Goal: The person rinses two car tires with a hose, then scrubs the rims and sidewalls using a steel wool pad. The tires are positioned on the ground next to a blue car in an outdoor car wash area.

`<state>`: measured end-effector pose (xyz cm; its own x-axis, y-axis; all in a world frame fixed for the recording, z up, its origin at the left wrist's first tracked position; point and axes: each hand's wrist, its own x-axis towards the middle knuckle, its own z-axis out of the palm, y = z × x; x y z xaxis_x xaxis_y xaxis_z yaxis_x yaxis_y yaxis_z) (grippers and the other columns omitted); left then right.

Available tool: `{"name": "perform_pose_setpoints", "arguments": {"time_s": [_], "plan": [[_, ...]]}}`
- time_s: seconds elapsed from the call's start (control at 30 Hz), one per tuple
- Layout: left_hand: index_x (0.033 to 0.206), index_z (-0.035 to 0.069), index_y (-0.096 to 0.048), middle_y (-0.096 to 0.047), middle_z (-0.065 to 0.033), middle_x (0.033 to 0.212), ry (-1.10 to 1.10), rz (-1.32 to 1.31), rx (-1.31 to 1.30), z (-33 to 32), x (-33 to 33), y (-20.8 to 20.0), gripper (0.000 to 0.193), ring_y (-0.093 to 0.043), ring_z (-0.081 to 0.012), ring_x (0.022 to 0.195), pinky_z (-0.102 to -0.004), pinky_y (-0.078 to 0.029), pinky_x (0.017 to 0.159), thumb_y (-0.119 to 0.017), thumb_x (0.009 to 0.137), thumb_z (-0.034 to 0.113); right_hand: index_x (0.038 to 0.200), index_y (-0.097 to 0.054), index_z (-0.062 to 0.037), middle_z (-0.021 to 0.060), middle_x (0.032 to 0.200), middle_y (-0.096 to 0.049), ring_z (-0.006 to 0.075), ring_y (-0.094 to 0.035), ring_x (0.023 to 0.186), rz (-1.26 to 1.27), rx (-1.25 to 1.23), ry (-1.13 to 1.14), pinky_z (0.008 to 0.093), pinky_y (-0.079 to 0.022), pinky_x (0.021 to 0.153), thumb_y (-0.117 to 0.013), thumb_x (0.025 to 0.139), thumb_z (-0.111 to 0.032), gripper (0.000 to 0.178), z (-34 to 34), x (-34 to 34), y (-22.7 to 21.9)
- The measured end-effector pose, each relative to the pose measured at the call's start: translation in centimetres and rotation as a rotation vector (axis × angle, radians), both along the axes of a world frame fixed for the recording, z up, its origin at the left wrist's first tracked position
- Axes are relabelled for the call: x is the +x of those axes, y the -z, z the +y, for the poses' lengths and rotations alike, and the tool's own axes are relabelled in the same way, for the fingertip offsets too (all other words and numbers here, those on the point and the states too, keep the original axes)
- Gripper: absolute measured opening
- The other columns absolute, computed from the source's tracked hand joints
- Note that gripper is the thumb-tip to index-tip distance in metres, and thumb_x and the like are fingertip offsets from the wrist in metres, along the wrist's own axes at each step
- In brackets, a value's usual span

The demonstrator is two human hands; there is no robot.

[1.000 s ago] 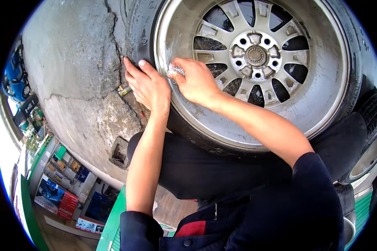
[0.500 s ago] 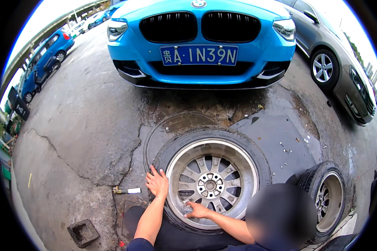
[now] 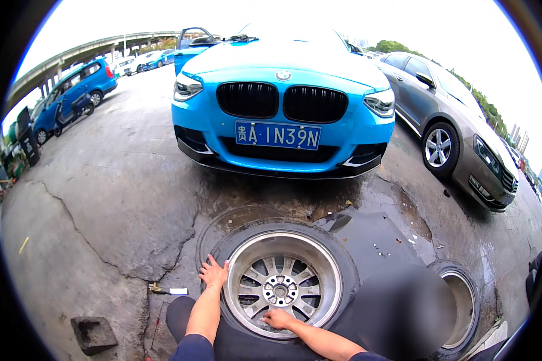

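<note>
A wheel lies flat on the ground before me, its silver spoked rim inside a black tyre. My left hand rests on the tyre's left side, its fingers spread and holding nothing. Inside the near part of the rim, my right hand is closed, with its fingertips at the inner wall below the spokes. Something small and greyish seems to be under those fingers; I cannot make out what it is.
A blue car stands ahead, a grey-brown car at right. A second wheel leans at the lower right, partly hidden by a blurred dark shape. At left lie a small brass-coloured tool and a dark square block.
The view has tilted up, showing more of both cars. My left hand stays on the tyre's left side. My right hand is still low inside the rim; the greyish thing under it shows less.
</note>
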<state>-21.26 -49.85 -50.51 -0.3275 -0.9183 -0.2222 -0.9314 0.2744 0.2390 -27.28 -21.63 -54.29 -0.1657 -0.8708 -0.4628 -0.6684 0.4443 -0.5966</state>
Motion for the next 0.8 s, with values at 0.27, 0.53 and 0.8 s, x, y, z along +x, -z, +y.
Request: {"name": "perform_pose_setpoints", "arguments": {"time_s": [0.27,0.53,0.8], "plan": [[0.161,0.017,-0.002,-0.024,-0.0277,0.159,0.054,-0.089,0.090,-0.4,0.0,-0.1,0.133,-0.032,-0.0436,0.144,-0.0604,-0.030,0.111,-0.077,0.066,0.073,0.123,-0.062,-0.0093,0.0177,0.120,-0.067,0.0390,-0.063,0.112,-0.097,-0.181,0.032,0.0466,-0.049,0.095,-0.064,0.091,-0.046,0.049,1.1,0.2,0.7],[0.161,0.016,0.001,-0.021,-0.0309,0.159,0.074,-0.122,0.114,0.3,-0.3,-1.3,0.131,-0.028,-0.0455,0.146,-0.0607,-0.030,0.112,-0.080,0.069,0.063,0.118,-0.067,-0.0101,0.0166,0.115,-0.069,0.0355,-0.064,0.109,-0.206,-0.319,0.046,0.0450,-0.049,0.094,-0.063,0.092,-0.039,0.039,1.4,-0.1,1.4],[0.161,0.016,-0.001,-0.023,-0.0301,0.158,0.043,-0.112,0.063,-0.7,0.9,0.0,0.132,-0.031,-0.0452,0.144,-0.0617,-0.029,0.112,-0.081,0.068,0.063,0.118,-0.068,-0.0113,0.0160,0.115,-0.069,0.0352,-0.064,0.110,-0.193,-0.253,0.009,0.0451,-0.049,0.094,-0.062,0.092,-0.036,0.036,1.0,1.3,1.3]]}}
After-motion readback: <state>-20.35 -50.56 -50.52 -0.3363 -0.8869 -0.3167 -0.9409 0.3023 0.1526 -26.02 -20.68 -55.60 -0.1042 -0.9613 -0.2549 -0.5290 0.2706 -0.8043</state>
